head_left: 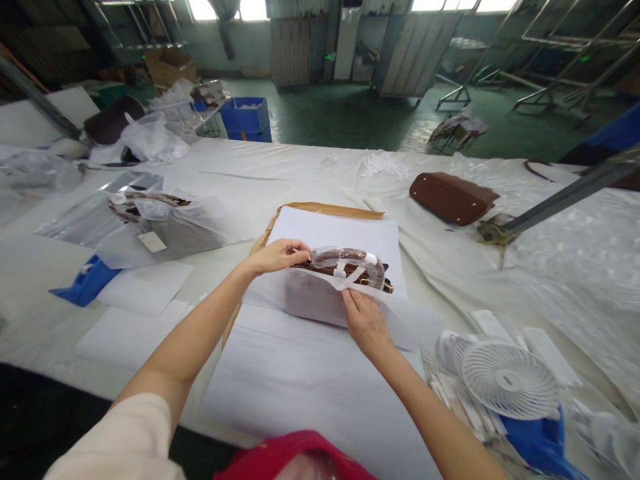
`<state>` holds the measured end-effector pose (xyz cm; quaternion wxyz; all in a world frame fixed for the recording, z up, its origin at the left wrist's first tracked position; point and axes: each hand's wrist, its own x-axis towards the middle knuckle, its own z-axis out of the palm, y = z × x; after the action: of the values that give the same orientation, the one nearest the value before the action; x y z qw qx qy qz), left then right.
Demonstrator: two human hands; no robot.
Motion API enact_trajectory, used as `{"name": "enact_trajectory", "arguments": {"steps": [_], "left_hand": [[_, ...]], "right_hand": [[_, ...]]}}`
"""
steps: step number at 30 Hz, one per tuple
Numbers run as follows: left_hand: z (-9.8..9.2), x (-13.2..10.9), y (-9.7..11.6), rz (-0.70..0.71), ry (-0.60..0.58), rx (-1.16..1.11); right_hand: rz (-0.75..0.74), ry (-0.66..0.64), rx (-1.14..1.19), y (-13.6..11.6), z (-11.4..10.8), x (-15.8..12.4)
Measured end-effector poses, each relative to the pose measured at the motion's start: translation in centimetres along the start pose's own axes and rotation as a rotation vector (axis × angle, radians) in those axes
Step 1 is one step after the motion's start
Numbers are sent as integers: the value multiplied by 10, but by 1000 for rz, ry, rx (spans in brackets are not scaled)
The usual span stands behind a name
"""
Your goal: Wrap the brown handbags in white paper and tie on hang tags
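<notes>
Wide table [280, 167] — wrapped handbag [313, 299] on paper [300, 387]

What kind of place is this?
Probably a handbag packing workshop: a table under white sheeting, a brown handbag on it, a half-wrapped bag in the left hand and right hand, metal racks behind.

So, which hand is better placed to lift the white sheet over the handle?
Probably the right hand: it pinches the white sheet just below the handle. The left hand holds the handle's end.
</notes>
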<state>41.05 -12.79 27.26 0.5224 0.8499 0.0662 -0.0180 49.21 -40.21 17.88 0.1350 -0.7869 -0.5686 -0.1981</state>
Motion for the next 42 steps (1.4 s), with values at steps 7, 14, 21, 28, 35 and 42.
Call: {"name": "enact_trajectory", "arguments": {"steps": [7,14,21,28,35,42], "left_hand": [[7,25,-10,-34,-68,343],[24,-2,-19,-4,-125,322],[49,0,-8,227,-63,819],[79,14,-7,218,-99,1109],[76,14,-11,385,-196,1060],[93,-28,-20,458,-165,1004]], "right_hand": [[21,-153,-93,3,18,2],[42,-113,-56,4,22,0],[99,-212,-169,2,21,9],[199,-359,-118,0,11,32],[155,-338,-132,-3,3,27],[44,-87,-76,-22,-9,-12]]}}
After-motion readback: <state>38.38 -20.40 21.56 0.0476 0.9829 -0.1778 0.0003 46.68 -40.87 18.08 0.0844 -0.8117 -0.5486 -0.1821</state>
